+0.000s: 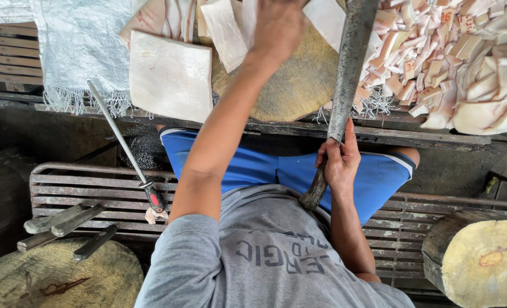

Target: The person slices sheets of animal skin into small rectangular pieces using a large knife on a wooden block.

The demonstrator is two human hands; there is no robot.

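Nearest, right hand (339,162) clenched round wooden handle of long cleaver (347,74), blade angled over round chopping block (299,85). Farther, left hand (276,25) reaches onto block among pale white slabs (170,77); grip unclear, blurred. Cut strips (424,63) heaped right.

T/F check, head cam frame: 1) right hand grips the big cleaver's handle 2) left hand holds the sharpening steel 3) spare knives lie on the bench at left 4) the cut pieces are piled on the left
1) True: right hand grips the cleaver by its handle.
2) False: the sharpening steel leans untouched; left hand is at the white slabs over the round chopping block.
3) True: knives lie on the slatted bench.
4) False: the cut pieces are piled on the right.
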